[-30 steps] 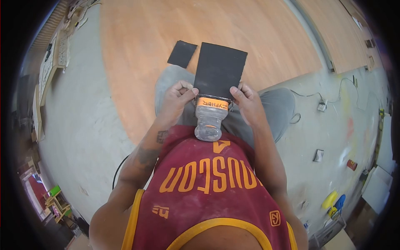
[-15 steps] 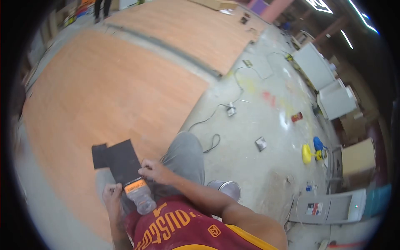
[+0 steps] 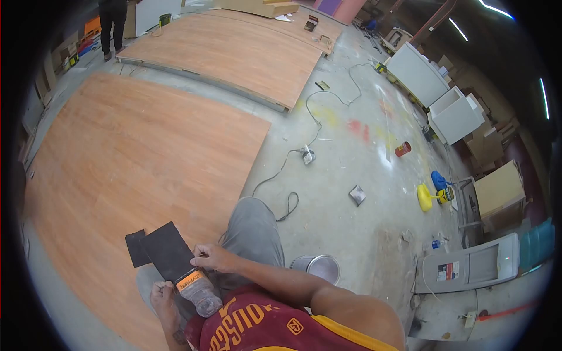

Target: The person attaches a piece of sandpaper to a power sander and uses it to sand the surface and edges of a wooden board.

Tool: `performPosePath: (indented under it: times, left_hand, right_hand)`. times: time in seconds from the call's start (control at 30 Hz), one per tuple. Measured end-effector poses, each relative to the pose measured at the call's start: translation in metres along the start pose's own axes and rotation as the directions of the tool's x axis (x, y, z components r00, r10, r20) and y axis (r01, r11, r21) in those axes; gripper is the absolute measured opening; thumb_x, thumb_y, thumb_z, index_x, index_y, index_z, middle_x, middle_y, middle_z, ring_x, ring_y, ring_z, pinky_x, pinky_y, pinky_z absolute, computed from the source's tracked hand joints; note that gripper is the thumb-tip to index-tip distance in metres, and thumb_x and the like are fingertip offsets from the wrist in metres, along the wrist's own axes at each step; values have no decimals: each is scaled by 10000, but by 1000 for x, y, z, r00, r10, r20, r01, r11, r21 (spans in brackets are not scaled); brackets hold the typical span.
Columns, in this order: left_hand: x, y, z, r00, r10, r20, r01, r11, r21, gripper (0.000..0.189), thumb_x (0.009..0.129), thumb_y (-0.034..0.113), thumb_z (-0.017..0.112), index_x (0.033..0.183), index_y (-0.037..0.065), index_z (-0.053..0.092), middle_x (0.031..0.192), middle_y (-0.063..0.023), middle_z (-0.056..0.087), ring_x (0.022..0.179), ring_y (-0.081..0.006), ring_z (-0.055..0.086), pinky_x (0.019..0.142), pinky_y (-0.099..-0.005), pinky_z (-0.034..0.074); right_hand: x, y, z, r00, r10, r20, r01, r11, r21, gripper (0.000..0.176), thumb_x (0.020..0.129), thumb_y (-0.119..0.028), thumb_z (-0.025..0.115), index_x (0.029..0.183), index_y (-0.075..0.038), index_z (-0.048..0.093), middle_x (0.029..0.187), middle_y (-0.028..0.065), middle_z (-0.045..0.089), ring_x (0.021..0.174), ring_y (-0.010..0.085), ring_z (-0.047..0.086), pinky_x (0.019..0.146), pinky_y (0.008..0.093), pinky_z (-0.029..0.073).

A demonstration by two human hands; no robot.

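Note:
A clear plastic bottle (image 3: 204,298) with an orange label rests on my lap, its base end toward my shirt. Against its upper end lies a dark sheet (image 3: 167,250), with a smaller dark piece (image 3: 137,248) at its left. My right hand (image 3: 211,257) has its fingers closed at the sheet's lower right edge, beside the bottle. At the bottle's left, my left hand (image 3: 164,294) pinches near the lower left corner of the sheet. The fingertips of both hands are small in view.
A large wooden panel (image 3: 146,158) lies before me, another (image 3: 234,52) behind it. A metal can (image 3: 323,269) stands by my right leg. A cable (image 3: 281,169), a red can (image 3: 403,149) and a yellow container (image 3: 424,198) are on the floor. A person (image 3: 112,23) stands at the back left.
The view has tilted and shifted, showing more of the far area and the standing person. The dark sheet and bottle sit slightly lower in view, still between my hands.

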State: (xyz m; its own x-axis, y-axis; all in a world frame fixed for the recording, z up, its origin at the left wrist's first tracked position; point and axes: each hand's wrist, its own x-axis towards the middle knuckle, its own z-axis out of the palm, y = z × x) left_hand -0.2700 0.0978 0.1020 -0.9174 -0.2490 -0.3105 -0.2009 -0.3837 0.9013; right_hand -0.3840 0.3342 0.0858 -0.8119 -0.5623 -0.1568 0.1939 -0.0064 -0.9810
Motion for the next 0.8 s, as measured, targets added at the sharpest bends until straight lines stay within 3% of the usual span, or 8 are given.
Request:
performPosePath:
  times: [0.3, 0.37, 0.47, 0.57, 0.63, 0.73, 0.77, 0.8]
  left_hand:
    - [-5, 13, 13, 996, -87, -23, 87, 996, 7, 120, 1026, 120, 645, 969, 36, 581, 857, 3, 531, 808, -107, 569, 737, -288, 504]
    - [-7, 21, 12, 998, 67, 11, -65, 904, 423, 124, 1004, 125, 677, 971, 15, 631, 848, -3, 530, 808, -112, 573, 712, -292, 491]
    - [-7, 26, 18, 1000, 4, -22, 1, 966, 257, 157, 959, 200, 744, 971, 59, 677, 848, 10, 587, 776, -85, 528, 704, -269, 439]
    - [-4, 25, 13, 997, -57, -57, 67, 979, 193, 155, 953, 185, 763, 948, 56, 677, 882, 7, 645, 831, -79, 569, 738, -259, 448]
    - [-5, 27, 14, 993, -87, -78, 100, 978, 183, 145, 956, 166, 763, 962, 62, 662, 875, 0, 649, 816, -74, 579, 732, -251, 456]
    - [-3, 19, 7, 996, -80, -42, 82, 996, 47, 125, 965, 129, 755, 986, 64, 651, 888, -17, 670, 823, -77, 616, 754, -244, 486]
    - [-7, 20, 9, 995, -89, -53, 92, 995, 51, 125, 965, 129, 755, 986, 64, 651, 888, -17, 670, 823, -77, 616, 754, -244, 486]
    - [-8, 24, 12, 995, -87, -54, 89, 996, 27, 116, 970, 123, 753, 967, 82, 645, 888, -2, 662, 806, -68, 593, 734, -239, 459]
  right_hand:
    - [-8, 6, 3, 991, 110, -77, -100, 987, 126, 209, 940, -224, 760, 896, -56, 644, 829, 3, 626, 781, 109, 580, 692, 295, 472]
    - [-13, -4, 1, 986, 138, -93, -122, 979, 164, 189, 941, -218, 761, 922, -53, 671, 854, 13, 643, 807, 114, 599, 724, 286, 488]
    - [-19, -24, 0, 993, -3, -122, -6, 997, -74, 161, 952, -208, 739, 948, -48, 726, 882, 36, 678, 853, 127, 627, 782, 286, 512]
    - [-16, 15, -7, 990, 52, -128, -82, 967, -241, 222, 1034, -257, 643, 994, -42, 682, 866, 25, 647, 822, 129, 620, 755, 304, 514]
    - [-16, 42, -11, 991, -49, -123, 59, 995, 78, 185, 1038, -223, 625, 945, -65, 649, 854, 11, 625, 800, 102, 589, 736, 288, 492]
    - [-23, -6, 20, 962, -220, -163, 206, 973, -99, 152, 1033, -165, 619, 910, -76, 618, 833, -14, 578, 766, 77, 530, 707, 266, 444]
    - [-26, -20, 24, 965, -209, -158, 197, 976, -89, 152, 1033, -165, 619, 910, -76, 618, 833, -14, 578, 766, 77, 530, 707, 266, 444]
    - [-27, -33, 26, 985, 15, -173, 9, 991, 136, 147, 1019, -132, 635, 886, -78, 604, 829, -22, 562, 757, 74, 508, 696, 261, 422]
